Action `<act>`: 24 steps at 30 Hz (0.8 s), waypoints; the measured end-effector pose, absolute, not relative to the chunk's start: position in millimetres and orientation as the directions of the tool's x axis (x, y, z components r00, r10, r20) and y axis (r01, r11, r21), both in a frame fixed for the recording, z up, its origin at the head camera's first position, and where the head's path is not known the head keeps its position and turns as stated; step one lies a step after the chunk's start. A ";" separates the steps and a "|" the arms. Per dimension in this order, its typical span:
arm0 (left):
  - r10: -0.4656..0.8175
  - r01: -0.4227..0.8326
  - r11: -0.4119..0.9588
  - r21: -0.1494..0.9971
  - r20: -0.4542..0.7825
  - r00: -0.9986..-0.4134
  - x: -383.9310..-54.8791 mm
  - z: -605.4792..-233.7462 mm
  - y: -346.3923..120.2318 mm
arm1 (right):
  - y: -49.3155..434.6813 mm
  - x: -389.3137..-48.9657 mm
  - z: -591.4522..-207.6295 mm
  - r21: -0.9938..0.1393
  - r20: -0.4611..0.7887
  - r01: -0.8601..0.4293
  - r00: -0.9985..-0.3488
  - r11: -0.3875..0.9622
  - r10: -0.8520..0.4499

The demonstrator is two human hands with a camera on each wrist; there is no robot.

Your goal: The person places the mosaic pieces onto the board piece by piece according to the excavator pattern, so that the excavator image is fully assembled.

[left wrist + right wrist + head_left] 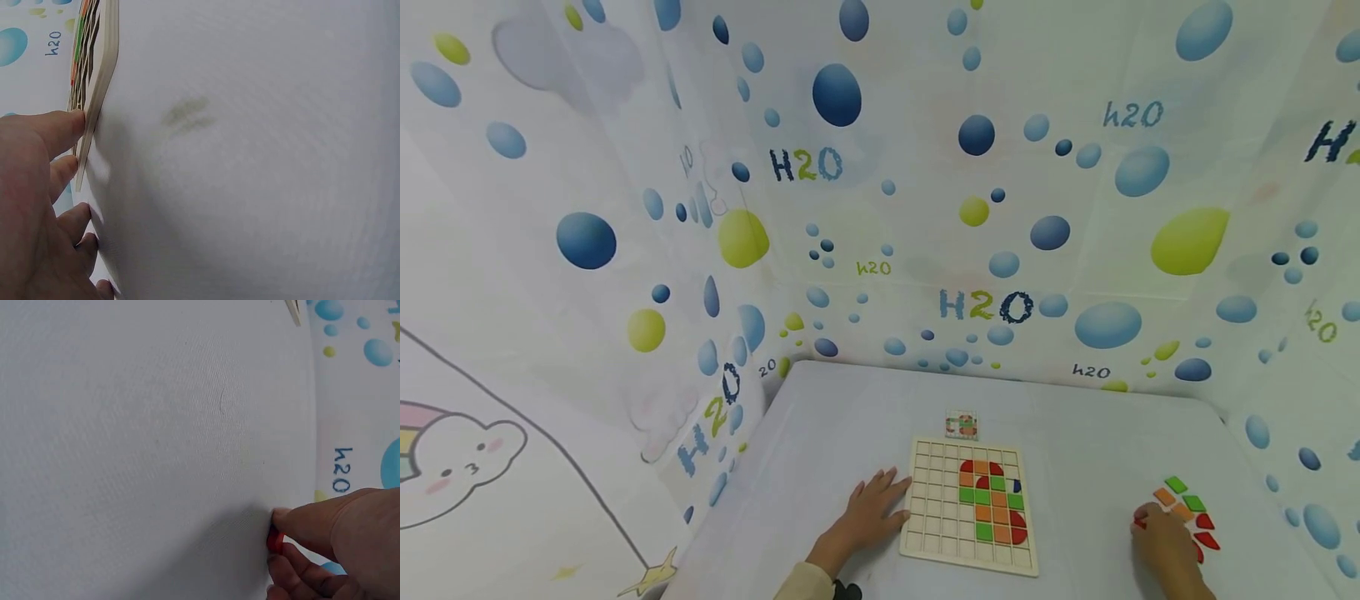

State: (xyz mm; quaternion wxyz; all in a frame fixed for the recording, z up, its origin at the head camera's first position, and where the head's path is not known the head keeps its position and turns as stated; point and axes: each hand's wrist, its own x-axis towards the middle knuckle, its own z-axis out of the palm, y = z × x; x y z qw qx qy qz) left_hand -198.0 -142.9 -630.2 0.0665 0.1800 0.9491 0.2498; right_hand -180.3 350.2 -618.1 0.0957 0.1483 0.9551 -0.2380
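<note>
A wooden grid board [934, 533] lies at the middle of the table, with red, orange and green tiles and one dark blue piece set in its right half. My left hand [871, 510] rests at the board's left edge, fingers spread and fairly straight; in the left wrist view its thumb and a finger touch the board's side [107, 62]. Off to the right, my right hand [1167, 543] pinches a red tile [274, 540] between thumb and fingers, low over the table. Beside that hand lie loose green tiles [1195, 503], orange tiles [1164, 497] and red tiles [1206, 541], some partly hidden by it.
A small pattern card [961, 424] with coloured shapes lies just beyond the board's far edge. The white table [850, 400] meets a printed curtain [910, 233] at the back and sides. A small dark object [847, 591] shows by the left wrist.
</note>
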 end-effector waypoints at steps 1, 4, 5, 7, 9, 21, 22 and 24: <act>0.377 0.312 0.808 0.499 -0.031 -0.926 -198.0 -631.5 -143.0 | 350.2 -181.1 -619.1 -0.442 -0.252 0.315 -0.942 0.840 0.221; 0.381 0.321 0.805 0.499 -0.021 -0.924 -197.1 -633.6 -143.3 | 349.9 -183.3 -621.5 -0.491 -0.254 0.283 -0.951 0.824 0.175; 0.382 0.324 0.806 0.495 -0.016 -0.924 -197.1 -634.4 -143.2 | 349.7 -184.0 -622.2 -0.500 -0.257 0.277 -0.952 0.820 0.165; 0.381 0.328 0.809 0.487 -0.010 -0.925 -196.6 -635.1 -143.1 | 349.2 -184.9 -623.4 -0.518 -0.258 0.263 -0.955 0.814 0.144; 0.375 0.319 0.812 0.488 -0.019 -0.927 -196.9 -634.7 -143.0 | 348.1 -184.4 -623.8 -0.526 -0.255 0.249 -0.958 0.813 0.129; 0.376 0.306 0.816 0.491 -0.046 -0.926 -197.3 -630.5 -143.2 | 336.6 -182.6 -617.5 -0.560 -0.338 0.264 -0.938 0.786 0.074; 0.378 0.309 0.813 0.494 -0.043 -0.925 -197.5 -631.2 -143.1 | 336.2 -182.7 -617.2 -0.562 -0.343 0.264 -0.937 0.784 0.069; 0.380 0.313 0.809 0.497 -0.037 -0.924 -197.8 -632.1 -143.0 | 335.4 -182.7 -617.4 -0.567 -0.343 0.256 -0.937 0.783 0.057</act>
